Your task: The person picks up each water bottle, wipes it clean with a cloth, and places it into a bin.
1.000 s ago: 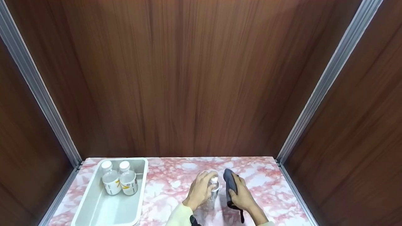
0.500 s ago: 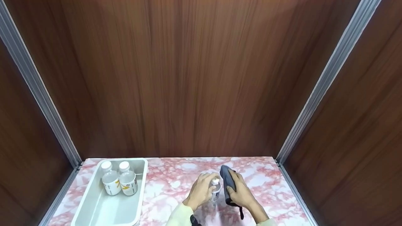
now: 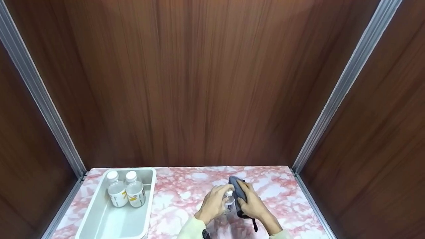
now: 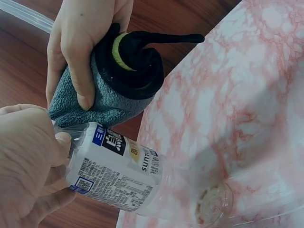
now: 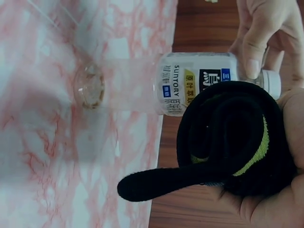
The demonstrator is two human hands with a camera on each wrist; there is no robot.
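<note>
A clear plastic bottle with a white cap and a white printed label stands upright on the marbled table. My left hand grips it near the neck, thumb and fingers curled round the upper part. In my right hand is a rolled grey towel with black edging and a black loop at its end. The towel's side is against or very near the bottle's shoulder, beside the left fingers. From the right wrist view, the black roll end covers part of the bottle's label.
At the left a pale grey tray holds two similar capped bottles, a left one and a right one, side by side at its back. Wood-grain panels with metal posts enclose the pink and white table.
My right hand has brought the towel leftward, closing the gap to the bottle. The left hand and bottle have shifted very slightly to the right.
</note>
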